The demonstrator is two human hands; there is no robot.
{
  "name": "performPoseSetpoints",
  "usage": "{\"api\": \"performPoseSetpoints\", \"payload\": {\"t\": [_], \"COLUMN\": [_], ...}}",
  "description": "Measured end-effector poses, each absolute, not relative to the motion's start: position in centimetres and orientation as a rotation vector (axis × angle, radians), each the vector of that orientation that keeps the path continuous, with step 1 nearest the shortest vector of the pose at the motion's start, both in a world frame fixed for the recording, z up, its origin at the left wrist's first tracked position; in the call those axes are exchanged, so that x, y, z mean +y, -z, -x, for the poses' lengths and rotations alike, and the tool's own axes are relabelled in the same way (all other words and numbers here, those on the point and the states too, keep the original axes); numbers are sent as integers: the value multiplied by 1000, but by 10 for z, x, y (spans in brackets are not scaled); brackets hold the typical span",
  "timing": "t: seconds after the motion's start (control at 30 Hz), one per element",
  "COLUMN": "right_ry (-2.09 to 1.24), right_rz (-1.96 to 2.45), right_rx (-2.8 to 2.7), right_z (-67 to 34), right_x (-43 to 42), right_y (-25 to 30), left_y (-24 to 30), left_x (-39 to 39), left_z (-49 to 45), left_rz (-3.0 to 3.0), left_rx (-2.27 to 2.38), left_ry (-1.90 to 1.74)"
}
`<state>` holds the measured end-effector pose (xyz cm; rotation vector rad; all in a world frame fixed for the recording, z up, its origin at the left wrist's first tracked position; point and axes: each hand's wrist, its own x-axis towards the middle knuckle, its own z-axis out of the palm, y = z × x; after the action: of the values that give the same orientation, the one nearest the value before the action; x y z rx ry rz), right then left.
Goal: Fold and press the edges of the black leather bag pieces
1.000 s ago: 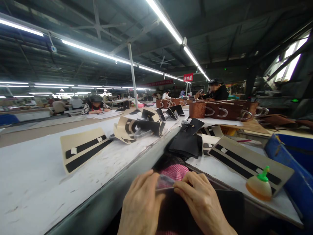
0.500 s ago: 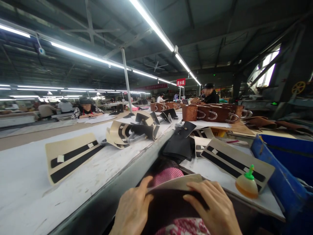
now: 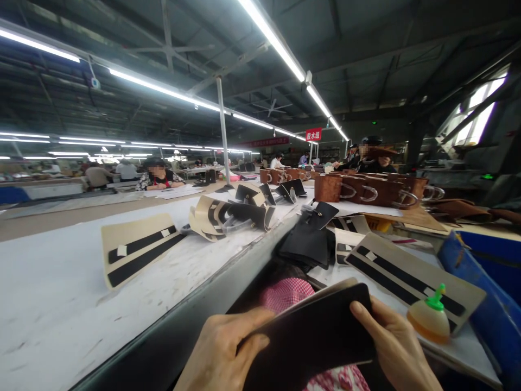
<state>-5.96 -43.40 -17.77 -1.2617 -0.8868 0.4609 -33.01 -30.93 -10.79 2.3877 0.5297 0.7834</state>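
A black leather panel [image 3: 309, 336] with a pale back side is held up in front of my lap, its dark face toward me. My left hand [image 3: 228, 347] grips its left edge, thumb on the black face and fingers behind. At the panel's right end, my right hand [image 3: 394, 339] pinches the upper corner, its thumb lying on the black face. Just right of that hand stands a glue bottle [image 3: 429, 320] with a green nozzle and amber liquid. Behind it lies a beige panel [image 3: 407, 274] with two black strips.
The white-covered table [image 3: 52, 320] on the left bears another beige panel [image 3: 138, 247] and several curled black-and-beige pieces. Black pieces [image 3: 305, 244] are piled ahead. Brown bag parts [image 3: 366, 189] with clear handles stand farther back. A blue bin [image 3: 468, 266] is at right; a co-worker [image 3: 370, 157] is beyond.
The panel has been raised and tilted, so its black face now shows broadly. My right hand has moved right to the panel's corner. The camera view has turned slightly left.
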Motion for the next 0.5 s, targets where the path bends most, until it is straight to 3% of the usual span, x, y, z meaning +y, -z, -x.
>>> {"api": "performPoseSetpoints", "payload": {"t": [0.2,0.5], "right_ry": [-568,-421], "right_rz": [1210,1275], "right_rx": [-638,-544], "right_z": [53,78], "right_x": [-441,-443], "right_y": [182,160], "left_y": [97,102], "left_x": [-320,-316], "left_z": [330,332], "left_rz": [-2325,-2375], "left_rx": [422,609], "left_ry": [-736,-676]}}
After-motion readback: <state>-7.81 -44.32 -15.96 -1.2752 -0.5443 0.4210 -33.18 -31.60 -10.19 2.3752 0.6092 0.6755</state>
